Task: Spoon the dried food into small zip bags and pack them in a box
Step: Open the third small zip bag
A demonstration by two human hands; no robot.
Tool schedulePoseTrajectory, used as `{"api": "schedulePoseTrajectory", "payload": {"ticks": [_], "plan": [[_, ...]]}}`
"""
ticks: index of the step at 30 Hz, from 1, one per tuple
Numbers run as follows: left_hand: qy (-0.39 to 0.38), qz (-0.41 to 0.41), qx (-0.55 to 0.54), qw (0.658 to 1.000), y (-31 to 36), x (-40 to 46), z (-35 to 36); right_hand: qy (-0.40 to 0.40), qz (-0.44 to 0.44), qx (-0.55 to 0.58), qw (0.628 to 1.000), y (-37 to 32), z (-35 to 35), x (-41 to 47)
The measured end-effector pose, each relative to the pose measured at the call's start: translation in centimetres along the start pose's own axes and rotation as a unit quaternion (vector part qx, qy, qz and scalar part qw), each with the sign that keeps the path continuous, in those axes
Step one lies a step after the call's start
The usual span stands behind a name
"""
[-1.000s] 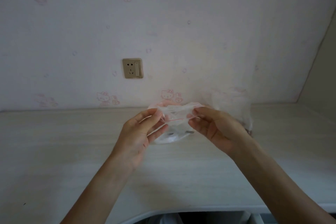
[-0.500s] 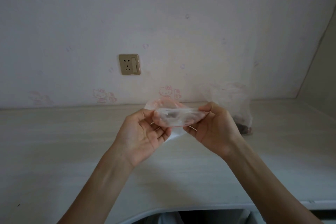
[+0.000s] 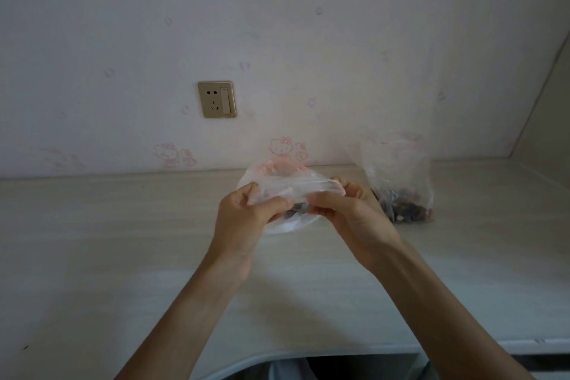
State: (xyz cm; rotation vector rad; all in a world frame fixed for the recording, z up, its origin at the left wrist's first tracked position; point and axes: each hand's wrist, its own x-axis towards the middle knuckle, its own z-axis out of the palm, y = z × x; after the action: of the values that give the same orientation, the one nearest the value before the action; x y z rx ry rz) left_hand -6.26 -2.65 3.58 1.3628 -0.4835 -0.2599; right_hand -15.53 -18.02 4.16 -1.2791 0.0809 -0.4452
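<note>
A small clear zip bag (image 3: 287,188) hangs between my two hands above the pale desk (image 3: 123,241). My left hand (image 3: 243,219) pinches its left side and my right hand (image 3: 348,213) pinches its right side. Dark pieces of dried food show through the plastic just below my thumbs. Under the bag a round clear container (image 3: 288,225) with a pink rim sits on the desk, mostly hidden by the bag and my hands. A larger clear plastic bag of dark dried food (image 3: 401,188) stands to the right. No spoon is in view.
The desk meets a wall with pink cartoon wallpaper and a gold socket plate (image 3: 216,99). A side panel (image 3: 549,139) closes off the right end. The desk's curved front edge (image 3: 308,355) runs just below my forearms.
Both hands have turned over the small bag and drawn closer together, thumbs now on its near side. The view has shifted, so the big food bag shows fully at the right.
</note>
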Motion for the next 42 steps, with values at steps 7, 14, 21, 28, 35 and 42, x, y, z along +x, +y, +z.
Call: {"api": "schedulePoseTrajectory", "payload": {"ticks": [7, 14, 21, 28, 35, 42], "plan": [[0.119, 0.092, 0.11, 0.982, -1.2, -0.2, 0.8, 0.171, 0.035, 0.021, 0.984, 1.2, 1.1, 0.7], [0.186, 0.175, 0.158, 0.954, -2.0, 0.0, 0.3, 0.237, -0.034, -0.067, 0.969, 1.6, 1.2, 1.1], [0.161, 0.198, 0.227, 0.94, -2.6, -0.2, -1.2, 0.253, -0.007, -0.066, 0.965, 2.2, 0.1, 0.7], [0.105, 0.065, 0.037, 0.992, -2.2, -0.3, -1.3, 0.231, 0.04, -0.027, 0.972, 2.0, -0.2, 0.3], [-0.018, -0.181, -0.261, 0.948, -1.0, 0.2, -2.1, 0.202, 0.032, -0.007, 0.979, 2.6, -0.4, -0.1], [-0.045, -0.217, -0.359, 0.907, -1.7, 0.2, -1.5, 0.051, 0.087, 0.252, 0.962, 1.7, -0.6, 0.3]]}}
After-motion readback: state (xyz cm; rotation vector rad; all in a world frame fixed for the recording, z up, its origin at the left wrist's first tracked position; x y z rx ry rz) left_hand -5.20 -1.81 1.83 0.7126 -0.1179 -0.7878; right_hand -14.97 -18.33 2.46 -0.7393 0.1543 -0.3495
